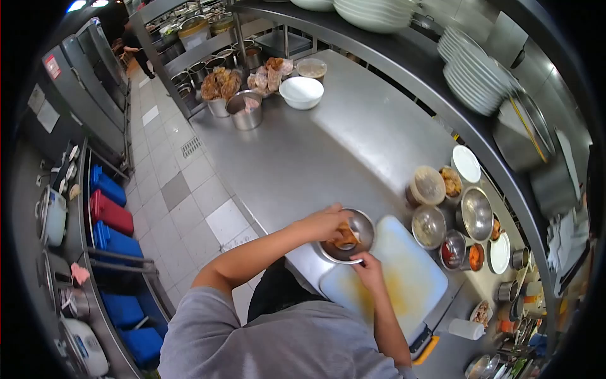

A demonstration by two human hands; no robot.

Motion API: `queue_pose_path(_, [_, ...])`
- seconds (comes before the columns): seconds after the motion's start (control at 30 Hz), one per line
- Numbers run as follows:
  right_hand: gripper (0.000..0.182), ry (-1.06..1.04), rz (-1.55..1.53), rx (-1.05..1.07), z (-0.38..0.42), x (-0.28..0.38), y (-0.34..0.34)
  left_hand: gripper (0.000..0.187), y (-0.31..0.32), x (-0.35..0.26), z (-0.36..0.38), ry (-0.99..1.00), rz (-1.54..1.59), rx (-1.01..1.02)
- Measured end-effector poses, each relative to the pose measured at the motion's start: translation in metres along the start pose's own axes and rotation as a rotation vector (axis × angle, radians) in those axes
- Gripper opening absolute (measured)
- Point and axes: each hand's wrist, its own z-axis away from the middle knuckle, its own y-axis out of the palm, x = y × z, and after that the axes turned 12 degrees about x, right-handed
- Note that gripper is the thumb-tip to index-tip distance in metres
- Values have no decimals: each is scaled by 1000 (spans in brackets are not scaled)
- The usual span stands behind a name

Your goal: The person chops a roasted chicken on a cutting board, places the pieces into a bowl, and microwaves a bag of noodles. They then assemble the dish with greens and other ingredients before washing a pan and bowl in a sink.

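Observation:
A steel mixing bowl (365, 226) stands at the near edge of the steel counter, beside a stained white cutting board (413, 265). My left hand (331, 222) reaches over the rim into it, fingers curled round a brown, glossy piece of food (348, 237). What kind of food this is I cannot make out, and the fingertips are partly hidden. On the near right side, my right hand (369, 270) grips the bowl's rim, with the thumb on the edge.
To the right stand a lidded tub (427, 185), several steel bowls (476, 213) and white plates (466, 164). A white bowl (301, 92) and a steel pot (245, 110) with meat sit at the far end. An overhead shelf (404, 72) carries stacked plates. A squeeze bottle (466, 329) lies lower right.

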Motion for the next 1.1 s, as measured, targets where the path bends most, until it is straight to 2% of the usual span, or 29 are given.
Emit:
queue_pose_path(0.03, [15, 29, -20, -1, -35, -5, 18, 62, -18, 38, 1, 27, -20, -74])
queue_pose_path(0.17, [19, 73, -198, -102, -154, 53, 66, 47, -103, 160, 5, 83, -57, -383])
queue_pose_path(0.23, [30, 60, -70, 15, -207, 72, 77, 44, -151, 218, -4, -33, -45, -592])
queue_pose_path(0.33, [47, 6, 6, 134, -270, 92, 95, 47, -254, 277, -20, -132, -50, -758])
queue_pose_path(0.43, [65, 6, 14, 223, -294, 134, 102, 48, -343, 341, -51, -130, -56, -951])
queue_pose_path(0.5, [72, 85, 35, 293, -292, 145, 102, 51, -404, 356, -65, -276, -10, -861])
queue_pose_path(0.57, [59, 82, -113, 266, -273, 126, 104, 60, -439, 416, -100, -260, -122, -990])
queue_pose_path(0.6, [55, 109, -194, 250, -259, 119, 102, 65, -456, 432, -109, -272, -130, -950])
queue_pose_path(0.7, [45, 280, -416, 103, -206, 100, 96, 77, -486, 462, -139, -431, -154, -889])
queue_pose_path(0.77, [46, 358, -485, 4, -170, 95, 94, 83, -496, 473, -156, -441, -165, -793])
queue_pose_path(0.83, [46, 415, -534, -83, -154, 89, 81, 81, -499, 464, -162, -602, -191, -626])
queue_pose_path(0.93, [41, 441, -618, -204, -142, 89, 76, 66, -509, 479, -173, -651, -201, -658])
queue_pose_path(1.03, [38, 377, -604, -315, -149, 93, 67, 54, -515, 485, -172, -443, -27, -976])
queue_pose_path(1.1, [36, 349, -632, -352, -153, 101, 64, 49, -517, 456, -153, -121, -22, -983])
